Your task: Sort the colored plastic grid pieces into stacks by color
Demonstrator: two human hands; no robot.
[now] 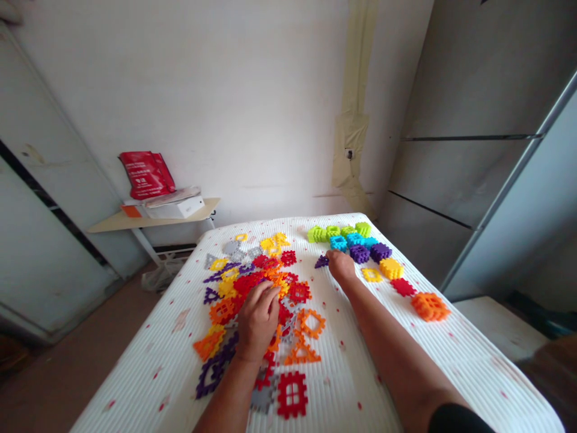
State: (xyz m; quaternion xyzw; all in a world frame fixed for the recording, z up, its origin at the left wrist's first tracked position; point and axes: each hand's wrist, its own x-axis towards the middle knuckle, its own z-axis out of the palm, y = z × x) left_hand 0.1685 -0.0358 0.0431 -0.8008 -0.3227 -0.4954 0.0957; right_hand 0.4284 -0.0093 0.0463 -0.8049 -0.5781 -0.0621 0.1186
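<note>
My right hand [341, 266] is closed, with its fingertips at one end of a small purple toothed plastic building tile [321, 261], just left of the sorted stacks. My left hand [258, 316] is over a loose heap of tiles, its fingers bent and close together; whatever is under the fingertips is hidden. Around it lie red window tiles [293, 394], an orange round-holed tile [311, 323], an orange triangle tile [303, 352], purple tiles [210, 376] and grey tiles [232, 248].
Right of the heap are stacks of green tiles [317, 234], blue tiles [338, 243], purple tiles [359, 253], yellow tiles [391, 268] and orange tiles [430, 307], plus a red tile [402, 287]. A side table [108, 225] with a red bag [145, 174] stands back left.
</note>
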